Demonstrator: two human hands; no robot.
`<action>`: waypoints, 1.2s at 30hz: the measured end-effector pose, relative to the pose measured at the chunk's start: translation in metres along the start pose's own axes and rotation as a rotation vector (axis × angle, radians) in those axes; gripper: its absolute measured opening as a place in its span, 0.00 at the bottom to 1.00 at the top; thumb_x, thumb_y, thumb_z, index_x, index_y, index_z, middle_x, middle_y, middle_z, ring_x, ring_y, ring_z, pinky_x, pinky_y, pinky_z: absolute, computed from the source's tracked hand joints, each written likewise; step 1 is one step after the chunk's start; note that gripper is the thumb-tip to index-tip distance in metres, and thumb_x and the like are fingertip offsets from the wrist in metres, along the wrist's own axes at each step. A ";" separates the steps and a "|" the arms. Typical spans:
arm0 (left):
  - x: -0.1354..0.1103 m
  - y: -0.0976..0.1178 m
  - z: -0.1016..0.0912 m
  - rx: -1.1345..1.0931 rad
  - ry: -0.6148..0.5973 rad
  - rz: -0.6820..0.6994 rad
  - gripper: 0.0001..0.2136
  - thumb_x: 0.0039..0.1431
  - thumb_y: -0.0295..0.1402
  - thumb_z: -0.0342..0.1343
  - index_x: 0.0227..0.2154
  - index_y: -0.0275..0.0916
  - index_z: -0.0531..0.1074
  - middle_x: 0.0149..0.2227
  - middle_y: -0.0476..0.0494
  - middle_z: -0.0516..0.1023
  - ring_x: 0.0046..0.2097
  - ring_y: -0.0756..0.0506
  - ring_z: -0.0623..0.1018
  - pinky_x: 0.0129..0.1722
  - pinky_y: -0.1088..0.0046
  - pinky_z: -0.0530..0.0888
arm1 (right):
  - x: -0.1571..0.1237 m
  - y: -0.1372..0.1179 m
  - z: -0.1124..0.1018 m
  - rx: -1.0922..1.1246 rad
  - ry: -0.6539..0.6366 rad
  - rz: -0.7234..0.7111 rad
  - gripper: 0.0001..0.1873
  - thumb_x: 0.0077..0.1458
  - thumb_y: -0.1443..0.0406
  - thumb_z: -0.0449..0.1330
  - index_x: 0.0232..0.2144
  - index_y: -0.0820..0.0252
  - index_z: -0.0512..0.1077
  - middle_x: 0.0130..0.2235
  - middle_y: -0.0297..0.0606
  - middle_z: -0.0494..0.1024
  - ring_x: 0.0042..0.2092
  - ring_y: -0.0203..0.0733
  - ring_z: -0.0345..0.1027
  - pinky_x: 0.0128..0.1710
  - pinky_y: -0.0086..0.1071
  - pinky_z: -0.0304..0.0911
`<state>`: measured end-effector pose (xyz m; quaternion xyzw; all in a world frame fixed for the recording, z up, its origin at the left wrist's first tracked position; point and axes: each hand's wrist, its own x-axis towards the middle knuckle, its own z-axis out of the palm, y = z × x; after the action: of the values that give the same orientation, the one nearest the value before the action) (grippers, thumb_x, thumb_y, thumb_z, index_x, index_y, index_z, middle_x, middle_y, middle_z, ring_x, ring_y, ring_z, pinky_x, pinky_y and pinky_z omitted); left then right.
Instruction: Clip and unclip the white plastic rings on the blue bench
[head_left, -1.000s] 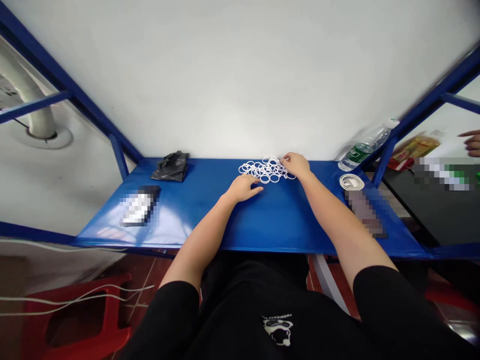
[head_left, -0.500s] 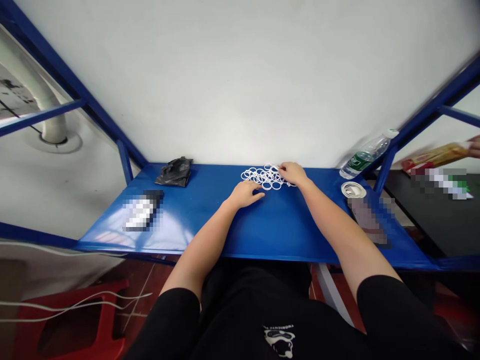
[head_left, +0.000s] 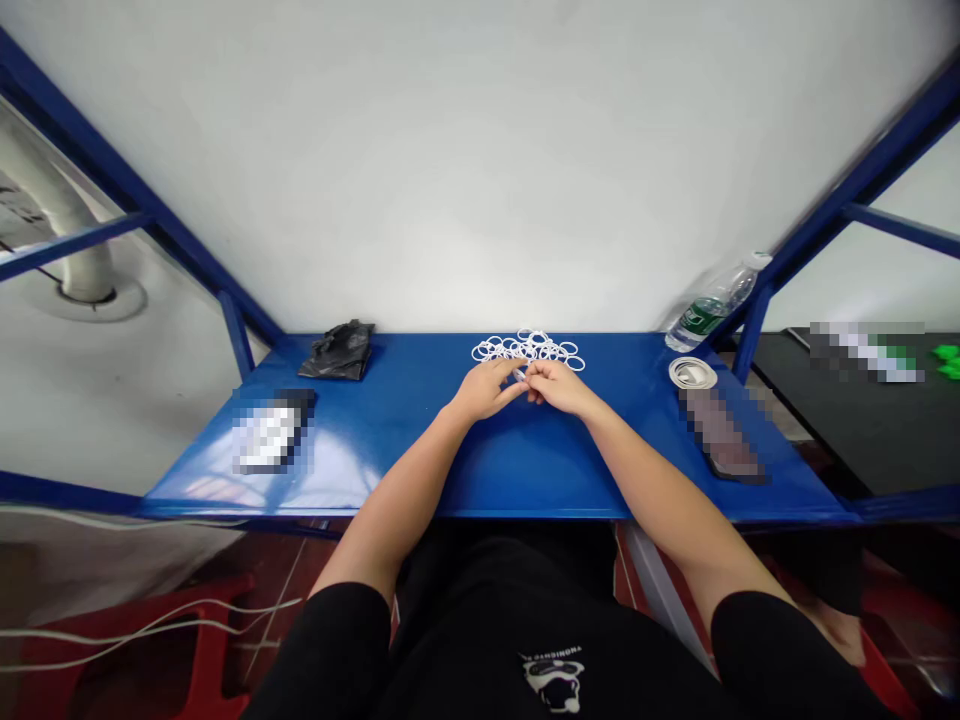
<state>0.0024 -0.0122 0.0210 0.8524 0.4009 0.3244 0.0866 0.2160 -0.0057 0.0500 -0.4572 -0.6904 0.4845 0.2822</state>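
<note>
- Left hand point(head_left: 484, 392) and right hand point(head_left: 559, 386) meet above the blue tabletop point(head_left: 525, 460), fingertips close together at a small whitish piece point(head_left: 519, 375); which hand grips it, if either, is too small to make out.
- White rings point(head_left: 535, 340) lie clustered on the blue surface just beyond the fingers, near the pale wall point(head_left: 480, 180) along the back edge.
- Open surface stretches leftward to a black bag point(head_left: 337, 352), rightward to a white coil point(head_left: 678, 377) and a bottle point(head_left: 705, 317).
- Front edge runs close to the person's black shirt point(head_left: 480, 640).
- Blue frame bars point(head_left: 196, 258) slope up at both ends.
</note>
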 end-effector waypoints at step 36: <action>-0.003 -0.017 -0.007 -0.074 0.091 0.085 0.20 0.67 0.44 0.58 0.21 0.41 0.68 0.32 0.45 0.80 0.36 0.46 0.78 0.39 0.68 0.73 | 0.004 0.033 -0.057 -0.712 0.455 -0.039 0.20 0.63 0.66 0.57 0.55 0.54 0.80 0.54 0.42 0.83 0.53 0.51 0.77 0.54 0.41 0.70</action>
<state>-0.0138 -0.0034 0.0180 0.8492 0.3556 0.3808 0.0858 0.2735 0.0249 0.0402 -0.6082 -0.7434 0.0971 0.2609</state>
